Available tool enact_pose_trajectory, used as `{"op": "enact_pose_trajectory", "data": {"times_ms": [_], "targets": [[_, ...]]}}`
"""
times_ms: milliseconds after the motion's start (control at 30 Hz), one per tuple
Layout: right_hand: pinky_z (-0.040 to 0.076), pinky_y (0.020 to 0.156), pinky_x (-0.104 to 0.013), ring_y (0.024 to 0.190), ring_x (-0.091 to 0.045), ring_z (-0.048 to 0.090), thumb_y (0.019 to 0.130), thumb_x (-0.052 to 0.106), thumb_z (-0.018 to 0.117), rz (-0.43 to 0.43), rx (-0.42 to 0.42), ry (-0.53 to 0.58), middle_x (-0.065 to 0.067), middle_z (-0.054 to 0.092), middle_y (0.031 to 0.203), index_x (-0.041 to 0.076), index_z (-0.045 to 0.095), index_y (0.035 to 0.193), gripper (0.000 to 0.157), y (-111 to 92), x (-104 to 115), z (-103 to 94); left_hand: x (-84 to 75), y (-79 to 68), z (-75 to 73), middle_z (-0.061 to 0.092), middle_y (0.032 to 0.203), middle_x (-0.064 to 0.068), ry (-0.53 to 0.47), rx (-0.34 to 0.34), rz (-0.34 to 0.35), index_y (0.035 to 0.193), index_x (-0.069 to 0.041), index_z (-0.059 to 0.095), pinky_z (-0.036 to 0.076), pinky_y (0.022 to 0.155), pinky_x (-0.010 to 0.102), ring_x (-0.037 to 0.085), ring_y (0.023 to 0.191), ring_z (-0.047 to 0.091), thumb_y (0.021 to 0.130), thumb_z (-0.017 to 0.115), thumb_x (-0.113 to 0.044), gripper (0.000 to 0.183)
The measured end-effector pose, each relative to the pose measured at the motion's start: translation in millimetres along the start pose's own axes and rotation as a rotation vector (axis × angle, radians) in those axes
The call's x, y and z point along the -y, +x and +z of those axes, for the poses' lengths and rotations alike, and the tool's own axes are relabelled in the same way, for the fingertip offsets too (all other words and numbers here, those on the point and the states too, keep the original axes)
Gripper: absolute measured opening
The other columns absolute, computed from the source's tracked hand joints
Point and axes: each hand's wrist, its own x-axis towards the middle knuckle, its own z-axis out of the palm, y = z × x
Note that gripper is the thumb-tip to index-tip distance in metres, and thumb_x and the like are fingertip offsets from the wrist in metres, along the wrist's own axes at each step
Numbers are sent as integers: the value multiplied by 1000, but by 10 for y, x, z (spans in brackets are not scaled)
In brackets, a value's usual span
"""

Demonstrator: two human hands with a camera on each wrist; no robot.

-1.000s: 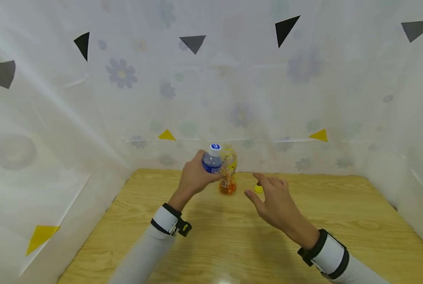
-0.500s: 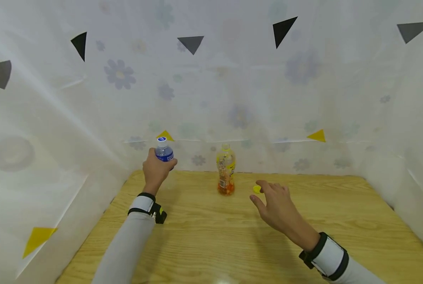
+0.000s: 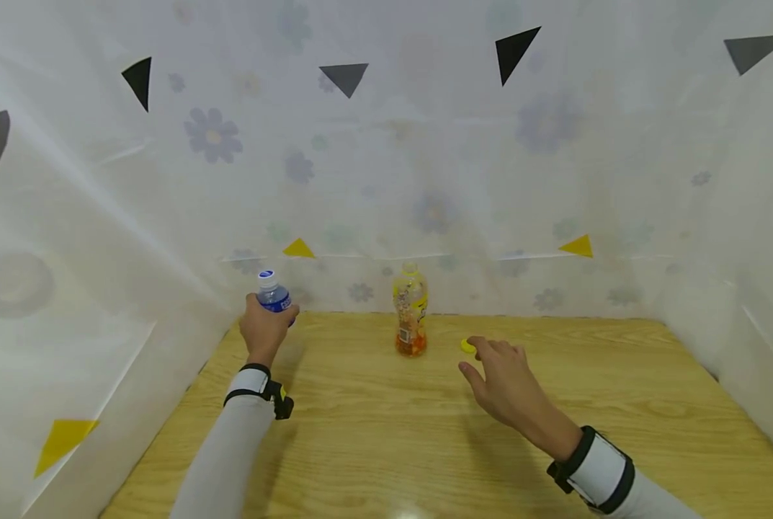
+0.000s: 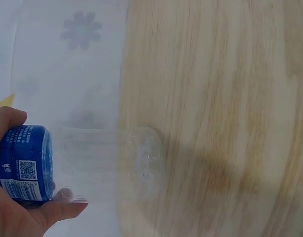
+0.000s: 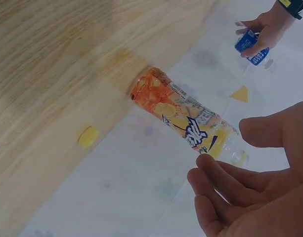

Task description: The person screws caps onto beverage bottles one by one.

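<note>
Blue-label bottle [image 3: 274, 297] is at the far left corner of the tabletop [image 3: 373, 432], held by the left hand [image 3: 264, 333]. It is round, smooth, see-through plastic with a shiny blue label [image 4: 25, 165] and a white cap [image 3: 266, 278]. It is tall and thin, and its long way goes up and down, with the cap up and the bottom down. I can't tell if it touches the wood-grain top. The left hand is clamped around the label, and that arm reaches out long in its white sleeve.

Another clear bottle, the orange bottle [image 3: 411, 317], stands up straight near the middle, curvy, with an orange and yellow wrap. The right hand [image 3: 508, 382] hangs near a little round yellow cap [image 3: 467, 346], holding nothing, its fingers softly bent and its thumb apart from them.
</note>
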Motion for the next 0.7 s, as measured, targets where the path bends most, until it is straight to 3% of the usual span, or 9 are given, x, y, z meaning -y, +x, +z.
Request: {"op": "enact_pose_trajectory", "data": {"times_ms": [333,700], "targets": [[40,92,-58,102,-37,63,99,16,65,2,24,1,-14,70,107,-1,61,131,36,-4,-9,-38,141,-16,67,56,136,28,-72,-57,23,146,-10,29,50,94,60,47,119,60,83,83,-29,85],[40,91,-58,101,-36,64,99,15,65,27,36,4,-16,69,109,-1,61,130,35,-48,-33,-46,145,-23,83,52,143,28,-47,-24,21,149,-9,28,47,101,61,48,128,55,84,82,-31,87]]}}
